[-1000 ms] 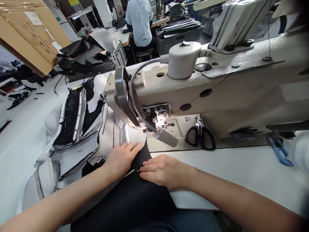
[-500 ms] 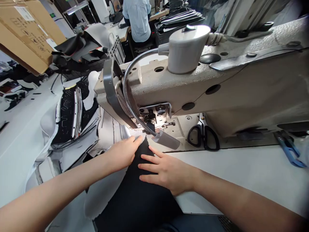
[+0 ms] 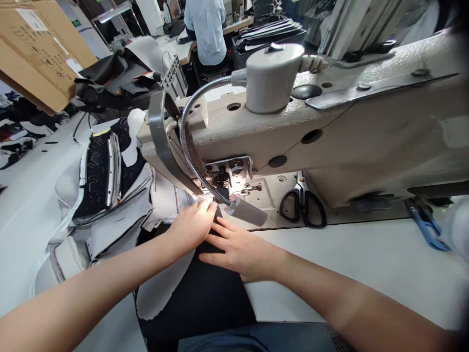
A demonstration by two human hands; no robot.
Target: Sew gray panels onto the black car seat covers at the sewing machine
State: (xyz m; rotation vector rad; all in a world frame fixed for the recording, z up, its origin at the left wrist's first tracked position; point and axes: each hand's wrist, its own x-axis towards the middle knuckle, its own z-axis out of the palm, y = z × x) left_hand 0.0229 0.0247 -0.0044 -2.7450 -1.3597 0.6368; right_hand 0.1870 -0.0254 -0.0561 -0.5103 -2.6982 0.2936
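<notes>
My left hand (image 3: pixel 190 225) lies on a black fabric piece (image 3: pixel 205 293) with a grey-white lining edge (image 3: pixel 161 288), fingers together and pressed flat close to the needle area (image 3: pixel 220 188) of the beige sewing machine (image 3: pixel 293 127). My right hand (image 3: pixel 238 249) rests flat on the same black fabric just to the right, fingers stretched out toward the presser foot. Both hands press the fabric down and hold nothing else. A gooseneck lamp (image 3: pixel 245 210) lights the fingertips.
Black-handled scissors (image 3: pixel 302 208) lie on the machine bed to the right. A blue clipper (image 3: pixel 425 225) sits farther right. Stacked black and white cut pieces (image 3: pixel 106 181) cover the table on the left. A cardboard box (image 3: pixel 36 49) hangs top left. A person (image 3: pixel 205 29) sits at the back.
Both hands have slid forward with the black fabric toward the needle. The grey piece under the foot has moved out of sight behind the left hand.
</notes>
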